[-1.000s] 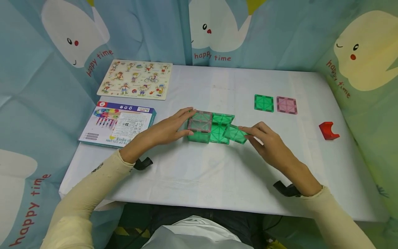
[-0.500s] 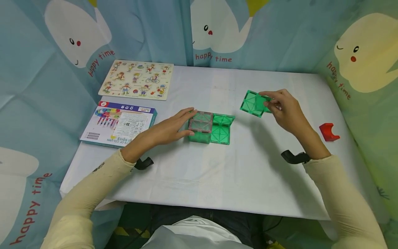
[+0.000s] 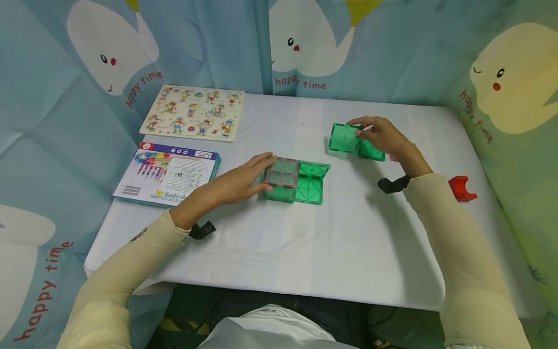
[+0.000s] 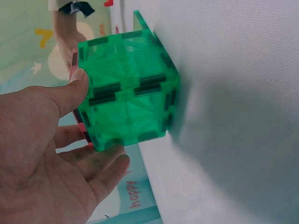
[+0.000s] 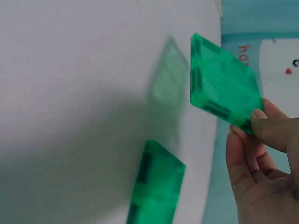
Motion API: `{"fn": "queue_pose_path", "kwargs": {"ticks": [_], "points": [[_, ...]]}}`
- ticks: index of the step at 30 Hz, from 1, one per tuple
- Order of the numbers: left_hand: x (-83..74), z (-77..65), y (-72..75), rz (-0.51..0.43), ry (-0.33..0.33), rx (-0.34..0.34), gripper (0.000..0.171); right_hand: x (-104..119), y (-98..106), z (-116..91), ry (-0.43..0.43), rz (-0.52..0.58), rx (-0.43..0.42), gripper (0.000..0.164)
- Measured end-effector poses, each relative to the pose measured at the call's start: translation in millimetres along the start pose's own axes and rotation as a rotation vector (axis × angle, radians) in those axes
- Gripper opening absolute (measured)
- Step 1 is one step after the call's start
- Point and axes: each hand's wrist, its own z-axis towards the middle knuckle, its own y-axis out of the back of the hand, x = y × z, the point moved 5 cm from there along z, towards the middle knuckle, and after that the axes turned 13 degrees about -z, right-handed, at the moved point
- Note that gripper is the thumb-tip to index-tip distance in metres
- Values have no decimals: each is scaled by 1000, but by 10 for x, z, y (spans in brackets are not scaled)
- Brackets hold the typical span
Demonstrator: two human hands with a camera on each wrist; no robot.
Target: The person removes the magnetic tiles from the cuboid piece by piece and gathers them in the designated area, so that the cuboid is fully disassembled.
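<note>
Green and square, a tile (image 3: 343, 138) extends leftward from the right hand (image 3: 385, 137), which pinches it. Thumb spread, the left hand (image 3: 235, 182) holds a pink-topped cube (image 3: 282, 173).

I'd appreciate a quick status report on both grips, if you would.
Left grip holding pink-topped cube. Right grip pinching green tile, raised off table. Possible obstacle: second green tile, lying close by.

We recognise a booth-like space: blue-and-green fabric curtains (image 3: 235, 48) lettered "happy time" enclose a rectangular, white cloth-covered table (image 3: 279, 252) on three sides.
</note>
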Motion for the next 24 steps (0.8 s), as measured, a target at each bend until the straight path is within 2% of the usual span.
{"fn": "queue_pose_path", "kwargs": {"ticks": [4, 8, 13, 19, 24], "points": [[7, -4, -8, -1, -2, 6, 80, -114, -117, 138, -48, 80, 77, 44], [8, 2, -12, 2, -5, 4, 80, -179, -198, 248, -91, 99, 101, 43], [10, 14, -14, -3, -11, 2, 80, -254, -273, 352, -160, 53, 87, 42], [24, 20, -12, -6, -2, 2, 79, -254, -347, 430, -174, -70, 84, 42], [36, 23, -8, -4, -1, -3, 79, -240, -415, 471, -176, -88, 67, 40]]}}
